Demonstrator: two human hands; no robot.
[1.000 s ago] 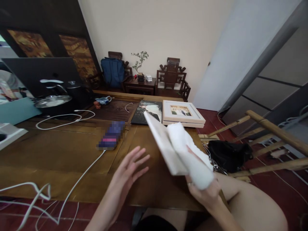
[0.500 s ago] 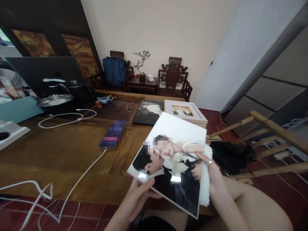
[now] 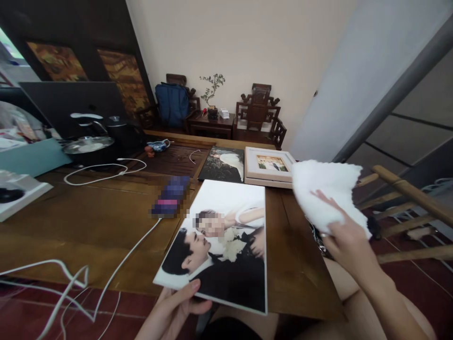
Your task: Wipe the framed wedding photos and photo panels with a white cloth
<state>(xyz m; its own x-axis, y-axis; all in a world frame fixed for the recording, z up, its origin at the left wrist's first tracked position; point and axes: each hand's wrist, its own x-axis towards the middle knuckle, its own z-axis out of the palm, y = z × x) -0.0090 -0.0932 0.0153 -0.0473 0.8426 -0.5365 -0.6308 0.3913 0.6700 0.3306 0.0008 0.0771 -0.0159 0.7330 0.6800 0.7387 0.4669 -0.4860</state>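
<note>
A large photo print [image 3: 226, 236] of two people lies face up on the wooden table [image 3: 88, 222], its near edge overhanging the table's front. My left hand [image 3: 177, 307] grips that near edge, thumb on top. My right hand [image 3: 345, 241] is raised to the right of the print and holds a white cloth [image 3: 325, 193] spread over its fingers. The cloth is off the print, above the table's right edge.
Behind the print lie a dark photo [image 3: 224, 163] and a white framed picture [image 3: 267, 165]. A blurred phone [image 3: 170, 196] with a white cable [image 3: 120, 264] sits to the left, pots [image 3: 92, 141] beyond. Bamboo chair rails [image 3: 410, 193] stand at right.
The print turned face up and came down flat onto the table. My left hand took its near edge. My right hand let go of the print and lifted the cloth to the right.
</note>
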